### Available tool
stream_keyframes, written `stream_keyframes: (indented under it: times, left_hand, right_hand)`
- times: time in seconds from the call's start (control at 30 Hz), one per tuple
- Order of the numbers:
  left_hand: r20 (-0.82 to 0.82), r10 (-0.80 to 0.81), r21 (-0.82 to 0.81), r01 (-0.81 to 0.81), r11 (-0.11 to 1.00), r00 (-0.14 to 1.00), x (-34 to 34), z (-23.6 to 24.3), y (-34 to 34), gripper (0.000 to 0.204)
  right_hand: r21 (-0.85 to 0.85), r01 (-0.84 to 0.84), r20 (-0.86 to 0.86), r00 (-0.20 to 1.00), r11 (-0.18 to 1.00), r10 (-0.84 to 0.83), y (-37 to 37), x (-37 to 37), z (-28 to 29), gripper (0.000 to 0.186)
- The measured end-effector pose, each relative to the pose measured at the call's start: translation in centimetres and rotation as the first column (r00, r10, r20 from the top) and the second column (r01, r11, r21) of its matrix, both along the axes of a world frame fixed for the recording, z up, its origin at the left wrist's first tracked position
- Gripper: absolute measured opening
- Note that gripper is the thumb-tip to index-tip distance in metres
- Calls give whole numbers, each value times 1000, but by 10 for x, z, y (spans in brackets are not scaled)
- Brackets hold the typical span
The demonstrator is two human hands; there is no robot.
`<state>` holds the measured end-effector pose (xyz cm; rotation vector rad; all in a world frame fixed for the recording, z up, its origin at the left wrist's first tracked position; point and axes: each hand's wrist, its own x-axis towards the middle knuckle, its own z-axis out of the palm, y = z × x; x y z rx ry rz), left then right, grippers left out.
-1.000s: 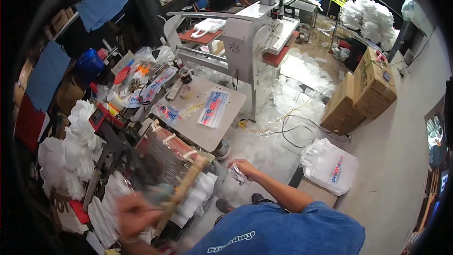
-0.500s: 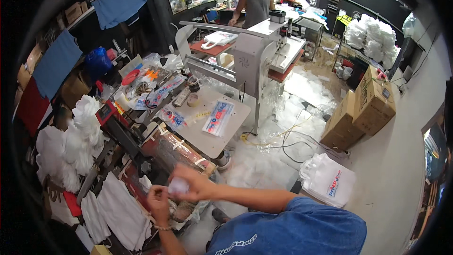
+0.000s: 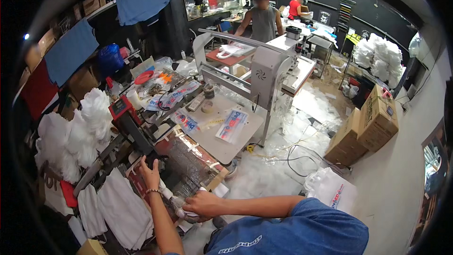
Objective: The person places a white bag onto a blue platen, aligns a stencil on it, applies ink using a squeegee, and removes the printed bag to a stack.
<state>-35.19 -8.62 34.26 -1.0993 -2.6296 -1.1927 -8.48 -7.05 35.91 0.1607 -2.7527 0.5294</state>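
My left hand (image 3: 150, 174) is raised over the near left side of the heat press, thumb and fingers apart, holding nothing. A beaded bracelet circles its wrist. My right hand (image 3: 204, 204) is closed around the end of a curved handle (image 3: 172, 200) wrapped in pale, scuffed material. A bit of white shows at its knuckles; I cannot tell whether the hand holds it too. Beyond my hands lies the press's plate (image 3: 186, 163), covered with shiny wrinkled film and taped at the edges. The red control box (image 3: 121, 107) of the press stands to the far left.
A pale table (image 3: 252, 125) holds printed transfer sheets (image 3: 231, 125) and tape rolls. White bags hang (image 3: 123, 208) at the left and lie stacked (image 3: 331, 186) at the right. Cartons (image 3: 377, 118) stand by the wall. A large grey press (image 3: 266, 68) separates me from a person in grey (image 3: 263, 22).
My hands have parted. The right one, earlier holding a small white crumpled thing, has moved down onto the handle; the left has lifted and spread its fingers. The whole view has shifted slightly.
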Motion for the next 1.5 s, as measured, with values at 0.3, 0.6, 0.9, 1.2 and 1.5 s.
stream_keyframes:
  times: [0.3, 0.6, 0.9, 1.2, 1.5]
  left_hand:
    - [320, -13, 41, 0, 999, 947, -16, -26, -12, 77]
    - [461, -87, 257, -40, 965, 883, 2, -15, -11, 65]
    - [444, -20, 215, -85, 973, 896, 0, -20, -11, 64]
    - [404, -37, 202, -50, 978, 914, -7, -26, -8, 64]
    - [401, -20, 191, -62, 980, 916, -5, -10, -9, 58]
  right_hand:
    - [-16, -49, -106, 993, 999, 47, 0, -2, 1, 40]
    - [-39, -12, -85, 996, 999, 9, 0, 1, 8, 38]
    - [-25, -10, -130, 991, 1000, 7, 0, 2, 8, 36]
    - [-4, 9, -100, 995, 1000, -10, 2, 1, 2, 41]
    - [-15, -11, -71, 997, 1000, 10, 3, -5, 2, 36]
